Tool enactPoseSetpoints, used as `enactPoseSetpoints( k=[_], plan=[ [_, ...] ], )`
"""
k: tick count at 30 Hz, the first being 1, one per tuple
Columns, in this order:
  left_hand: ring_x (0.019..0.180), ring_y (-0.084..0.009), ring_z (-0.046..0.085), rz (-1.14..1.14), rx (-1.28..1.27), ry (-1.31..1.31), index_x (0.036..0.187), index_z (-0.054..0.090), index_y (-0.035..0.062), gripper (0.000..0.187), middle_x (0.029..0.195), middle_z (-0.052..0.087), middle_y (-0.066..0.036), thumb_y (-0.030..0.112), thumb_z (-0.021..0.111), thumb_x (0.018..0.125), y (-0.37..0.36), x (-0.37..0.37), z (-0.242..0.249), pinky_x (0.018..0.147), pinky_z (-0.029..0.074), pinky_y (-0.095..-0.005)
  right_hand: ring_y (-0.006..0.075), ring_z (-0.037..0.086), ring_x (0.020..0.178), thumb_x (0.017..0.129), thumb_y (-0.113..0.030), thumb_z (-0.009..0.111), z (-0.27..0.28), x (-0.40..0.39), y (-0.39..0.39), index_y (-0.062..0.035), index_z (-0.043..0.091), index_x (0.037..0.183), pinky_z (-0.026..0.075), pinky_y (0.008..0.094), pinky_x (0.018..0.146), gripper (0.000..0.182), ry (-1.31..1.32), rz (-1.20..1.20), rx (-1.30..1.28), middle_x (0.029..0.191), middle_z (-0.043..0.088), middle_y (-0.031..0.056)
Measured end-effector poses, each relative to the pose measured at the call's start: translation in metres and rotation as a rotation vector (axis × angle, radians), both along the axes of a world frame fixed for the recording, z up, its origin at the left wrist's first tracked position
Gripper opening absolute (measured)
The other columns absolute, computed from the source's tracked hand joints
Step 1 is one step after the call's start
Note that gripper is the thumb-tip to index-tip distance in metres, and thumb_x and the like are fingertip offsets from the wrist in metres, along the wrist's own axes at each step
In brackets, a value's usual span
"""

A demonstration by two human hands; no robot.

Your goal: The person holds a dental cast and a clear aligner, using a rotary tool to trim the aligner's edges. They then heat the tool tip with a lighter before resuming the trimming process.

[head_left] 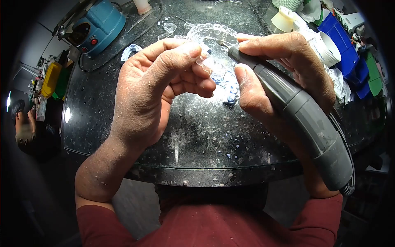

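Observation:
My left hand (152,82), dusted with pale specks, is closed with thumb and fingers pinching a clear plastic dental aligner (205,66). Much of that piece is hidden by the fingers and glare. My right hand (284,66) wraps around a dark grey rotary handpiece (296,103), its narrow tip pointing up and left. The bur (222,43) at its end is close to another clear arch-shaped aligner (212,29) just beyond the hands. Below the fingertips, a blue-and-white piece (230,94) lies on the dark bench.
The black speckled bench (197,144) carries scattered shavings. A blue machine with a red button (98,29) stands back left. Clear scraps (168,29) lie beyond my left hand. At right are a white tub (325,49) and blue bins (341,45). Another person (25,123) is far left.

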State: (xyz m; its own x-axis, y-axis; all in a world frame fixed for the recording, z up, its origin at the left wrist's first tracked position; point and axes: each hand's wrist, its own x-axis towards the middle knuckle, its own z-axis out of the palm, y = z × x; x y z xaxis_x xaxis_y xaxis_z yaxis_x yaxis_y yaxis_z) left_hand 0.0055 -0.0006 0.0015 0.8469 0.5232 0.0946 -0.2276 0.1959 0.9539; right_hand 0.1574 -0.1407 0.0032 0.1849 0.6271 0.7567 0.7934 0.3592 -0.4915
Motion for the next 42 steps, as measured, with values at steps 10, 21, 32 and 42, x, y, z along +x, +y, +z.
enactPoseSetpoints(
  k=[10, 21, 32, 42],
  plan=[
    [0.074, -0.0176, 0.066, -0.036, 0.002, 0.008, 0.106, 0.057, -0.0011, 0.029, 0.085, 0.065, -0.009, 0.023, 0.061, 0.091, 0.0005, -0.001, -0.0013, 0.073, 0.055, -0.0307, 0.0153, 0.066, 0.091, 0.076, 0.0, 0.071, 0.0024, -0.0045, -0.0014, -0.0011, 0.063, 0.1, 0.053, 0.03, 0.084, 0.025, -0.024, -0.064, -0.005, 0.095, 0.068, 0.009],
    [0.079, -0.0154, 0.067, -0.068, 0.002, -0.027, 0.105, 0.057, -0.0013, 0.026, 0.091, 0.066, -0.009, 0.022, 0.059, 0.093, 0.003, -0.0013, -0.0043, 0.074, 0.056, -0.0302, 0.0148, 0.067, 0.09, 0.075, 0.001, 0.073, -0.0002, -0.0049, 0.0005, -0.0015, 0.065, 0.1, 0.054, 0.0286, 0.082, 0.026, 0.0, -0.048, 0.017, 0.095, 0.068, 0.008],
    [0.078, -0.0152, 0.068, -0.081, 0.011, -0.032, 0.105, 0.058, -0.0015, 0.026, 0.088, 0.067, -0.009, 0.022, 0.058, 0.093, 0.0049, -0.0005, -0.0065, 0.075, 0.057, -0.0301, 0.0142, 0.067, 0.09, 0.075, 0.001, 0.074, 0.0009, -0.0043, -0.0001, -0.0016, 0.066, 0.101, 0.054, 0.0277, 0.081, 0.027, -0.053, -0.052, 0.03, 0.095, 0.068, 0.0074],
    [0.079, -0.015, 0.068, -0.069, 0.023, -0.022, 0.106, 0.058, -0.0017, 0.027, 0.089, 0.067, -0.009, 0.021, 0.058, 0.092, 0.0037, -0.0008, -0.0059, 0.075, 0.057, -0.0307, 0.0149, 0.067, 0.089, 0.075, 0.001, 0.074, 0.0023, -0.0045, 0.0004, -0.0005, 0.066, 0.102, 0.055, 0.0273, 0.08, 0.028, -0.034, -0.02, 0.022, 0.096, 0.068, 0.0082]
  ],
)
